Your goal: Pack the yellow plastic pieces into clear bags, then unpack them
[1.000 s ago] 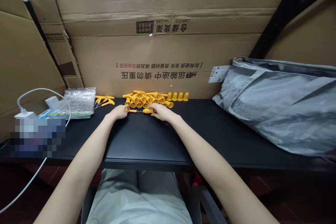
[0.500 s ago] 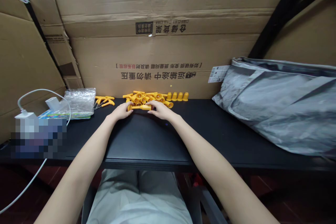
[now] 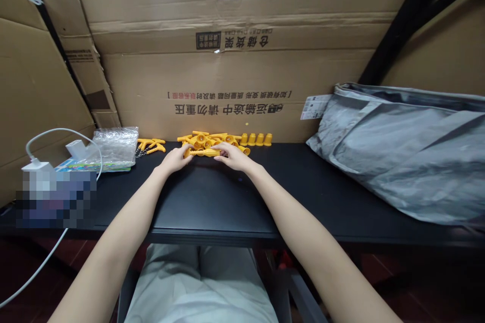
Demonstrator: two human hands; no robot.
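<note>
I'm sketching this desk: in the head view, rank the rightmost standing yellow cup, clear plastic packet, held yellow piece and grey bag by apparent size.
1. Grey bag
2. Clear plastic packet
3. Held yellow piece, partly covered
4. Rightmost standing yellow cup

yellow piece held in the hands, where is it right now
In the head view, the yellow piece is slightly left of centre, between the left hand and the right hand, in front of the yellow pile.
</note>
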